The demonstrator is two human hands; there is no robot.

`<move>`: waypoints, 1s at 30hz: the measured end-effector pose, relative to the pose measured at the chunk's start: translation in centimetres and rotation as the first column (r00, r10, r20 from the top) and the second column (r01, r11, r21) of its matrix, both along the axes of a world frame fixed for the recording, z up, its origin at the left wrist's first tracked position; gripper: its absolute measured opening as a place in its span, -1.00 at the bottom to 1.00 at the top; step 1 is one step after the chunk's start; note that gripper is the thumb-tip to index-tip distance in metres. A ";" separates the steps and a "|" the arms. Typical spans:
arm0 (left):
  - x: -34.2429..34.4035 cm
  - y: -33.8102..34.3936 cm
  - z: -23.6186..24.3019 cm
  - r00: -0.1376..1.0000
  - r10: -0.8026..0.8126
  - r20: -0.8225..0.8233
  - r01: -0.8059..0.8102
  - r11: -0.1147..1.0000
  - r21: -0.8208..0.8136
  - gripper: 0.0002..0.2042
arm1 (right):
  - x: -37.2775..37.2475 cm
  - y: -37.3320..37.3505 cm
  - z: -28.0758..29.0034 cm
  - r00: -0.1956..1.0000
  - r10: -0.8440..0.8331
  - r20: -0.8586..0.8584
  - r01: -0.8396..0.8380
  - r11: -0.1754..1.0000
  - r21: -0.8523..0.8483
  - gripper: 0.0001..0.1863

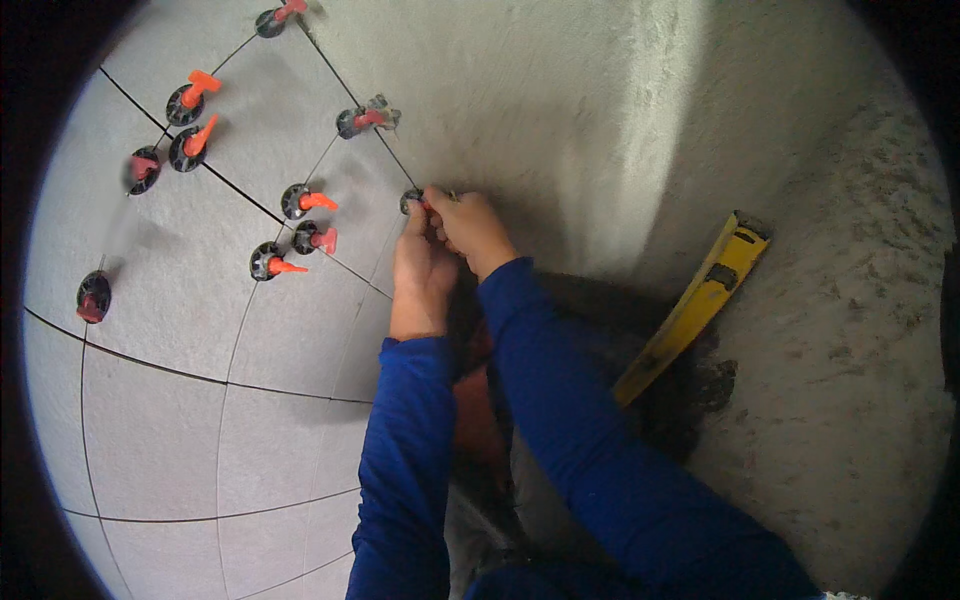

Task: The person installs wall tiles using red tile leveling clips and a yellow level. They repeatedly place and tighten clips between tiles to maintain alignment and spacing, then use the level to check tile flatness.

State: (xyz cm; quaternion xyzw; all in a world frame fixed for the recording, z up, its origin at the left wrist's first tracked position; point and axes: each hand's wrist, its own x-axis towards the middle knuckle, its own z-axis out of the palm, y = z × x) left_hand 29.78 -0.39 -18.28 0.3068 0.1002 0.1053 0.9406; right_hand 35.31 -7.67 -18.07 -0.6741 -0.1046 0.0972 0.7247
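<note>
Grey tiles point(150, 425) with dark joints cover the left side. At the tiles' right edge, both of my hands meet at a tile leveler point(411, 198), a black round disc with a red handle mostly covered by fingers. My left hand point(424, 275) comes from below, thumb up against the disc and fingers curled. From the right, my right hand point(472, 228) is closed with its thumb and fingertips at the handle. Just above sits another leveler point(360, 121) with a dull red handle, smeared with grey mortar.
Several more levelers, such as one with an orange handle point(188, 148), stand along the joints at upper left. Rough grey plaster point(520, 90) borders the tiles. A yellow spirit level point(700, 300) leans at the right, near my right sleeve point(580, 410).
</note>
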 end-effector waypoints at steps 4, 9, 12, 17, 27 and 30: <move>0.0 0.6 -0.2 0.999 0.044 -0.005 -0.044 0.998 -0.051 -0.68 | -0.6 -0.4 0.2 0.969 0.132 -0.211 -0.064 0.950 0.305 -0.71; 0.3 0.2 0.7 0.998 0.062 -0.016 -0.063 0.996 -0.060 -0.68 | -1.3 0.2 0.7 0.997 -0.081 0.000 0.079 0.969 0.233 -0.73; 0.3 -0.6 1.4 0.993 0.098 -0.069 -0.104 0.991 -0.085 -0.67 | -1.2 0.1 0.7 0.965 -0.167 0.204 0.155 0.985 0.073 -0.72; 0.3 -0.9 1.5 0.993 0.101 -0.057 -0.107 0.988 -0.113 -0.60 | -0.9 -0.5 0.7 0.978 -0.097 0.185 0.108 0.993 -0.052 -0.72; 0.3 -0.5 1.5 0.990 0.126 -0.068 -0.132 0.986 -0.099 -0.65 | -1.8 -0.7 1.4 0.920 -0.128 0.370 0.195 0.969 -0.150 -0.68; 0.3 -0.4 1.6 0.991 0.128 -0.050 -0.132 0.987 -0.089 -0.65 | -1.7 -1.5 1.5 0.907 -0.042 0.420 0.137 0.970 -0.200 -0.63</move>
